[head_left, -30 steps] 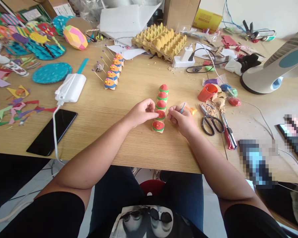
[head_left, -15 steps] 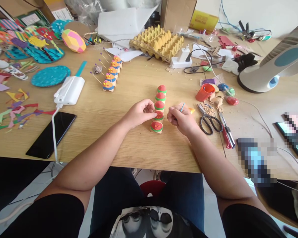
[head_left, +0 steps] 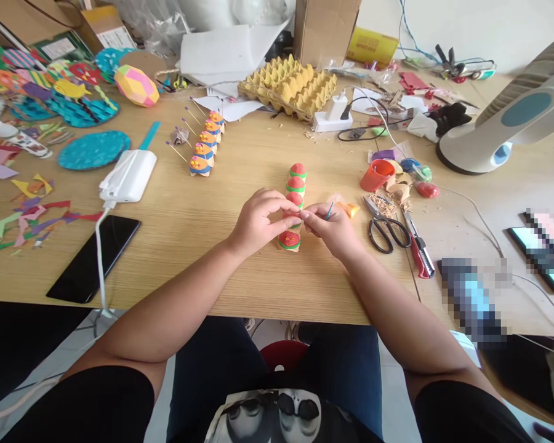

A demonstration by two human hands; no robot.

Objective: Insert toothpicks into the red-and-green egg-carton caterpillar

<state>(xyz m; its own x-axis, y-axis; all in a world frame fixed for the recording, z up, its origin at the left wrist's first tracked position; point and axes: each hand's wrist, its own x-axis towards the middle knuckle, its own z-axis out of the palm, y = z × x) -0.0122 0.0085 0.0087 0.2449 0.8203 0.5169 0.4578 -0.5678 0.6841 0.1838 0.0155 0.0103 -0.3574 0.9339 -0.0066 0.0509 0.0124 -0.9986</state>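
A row of egg-carton cups (head_left: 296, 184), painted red with green bands, stands on the table before me; the nearest cup has a small yellow face. Over its near part, my left hand (head_left: 263, 221) is closed in a pinch, thumb and fingertips together. Whatever is between them is too small to make out. My right hand (head_left: 335, 231) meets it there, its fingertips touching the left ones. A thin blue stick (head_left: 330, 210) pokes up out of the closed right hand. Both hands partly cover the second cup from the front.
Scissors (head_left: 388, 227) and a red cutter (head_left: 420, 249) lie right of my right hand, near an orange cup (head_left: 377, 175). Farther left stands an orange-and-blue egg-carton row (head_left: 203, 151) with pins. A yellow egg tray (head_left: 289, 86) sits behind; a black phone (head_left: 95, 258) lies left.
My right hand has moved left and my left hand slightly right, so their fingertips now meet above the red-and-green row. The camera view has shifted slightly.
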